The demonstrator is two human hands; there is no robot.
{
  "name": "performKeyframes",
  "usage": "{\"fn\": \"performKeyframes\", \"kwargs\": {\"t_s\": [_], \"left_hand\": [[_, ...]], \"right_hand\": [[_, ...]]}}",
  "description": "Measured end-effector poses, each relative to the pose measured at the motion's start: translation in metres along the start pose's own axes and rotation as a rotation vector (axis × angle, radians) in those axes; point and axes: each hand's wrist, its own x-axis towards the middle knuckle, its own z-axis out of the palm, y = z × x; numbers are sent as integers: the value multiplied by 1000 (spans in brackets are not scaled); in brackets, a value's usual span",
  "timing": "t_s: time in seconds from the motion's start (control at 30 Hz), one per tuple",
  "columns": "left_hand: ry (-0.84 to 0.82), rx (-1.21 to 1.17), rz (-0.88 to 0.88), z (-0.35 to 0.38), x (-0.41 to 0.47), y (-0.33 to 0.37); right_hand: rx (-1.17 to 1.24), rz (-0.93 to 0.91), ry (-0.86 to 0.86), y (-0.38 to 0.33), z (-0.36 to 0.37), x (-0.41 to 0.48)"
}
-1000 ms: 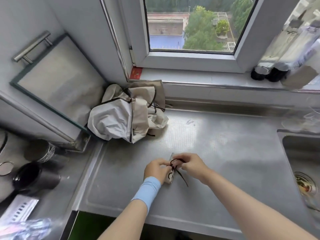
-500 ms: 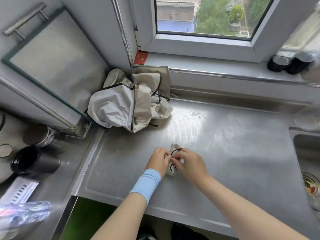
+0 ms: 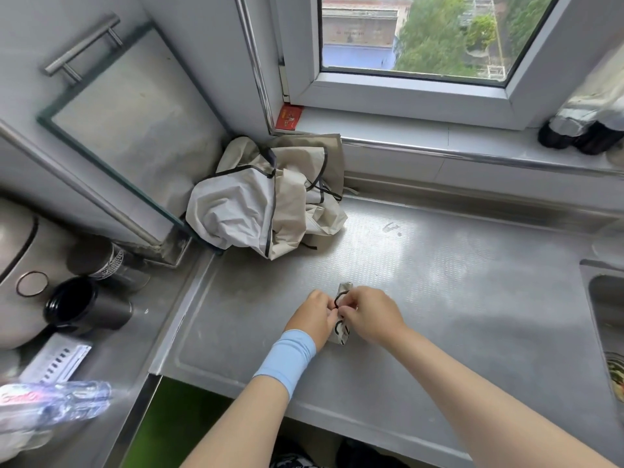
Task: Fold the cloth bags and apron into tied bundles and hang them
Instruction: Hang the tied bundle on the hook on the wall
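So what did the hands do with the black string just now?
The string tail that hung loose a second ago is gone. The right hand moved in beside the left hand and pinches a small loop; the left grips the little bundle. The crumpled cloth pile in the corner stayed put.

A single head-worn camera looks forward and steeply down onto the steel counter (image 3: 456,298) from close above its front edge. It faces the window (image 3: 405,35) behind the counter.
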Motion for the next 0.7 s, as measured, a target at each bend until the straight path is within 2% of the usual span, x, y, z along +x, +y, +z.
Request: {"fn": "performKeyframes", "kwargs": {"t_s": [0.13, 0.23, 0.3, 0.43, 0.53, 0.7], "left_hand": [[-8, 67, 9, 1, 4, 8], [10, 80, 69, 5, 6, 7], [63, -58, 57, 12, 6, 3], [64, -549, -175, 22, 5, 5], [33, -529, -177, 24, 9, 7], [23, -531, -72, 17, 6, 1]], "right_hand": [[133, 56, -29, 5, 5, -3], [125, -21, -47, 7, 5, -10], [57, -75, -20, 10, 3, -13], [-11, -123, 28, 19, 0, -15], [-30, -131, 43, 21, -1, -15], [503, 100, 38, 19, -4, -9]]}}
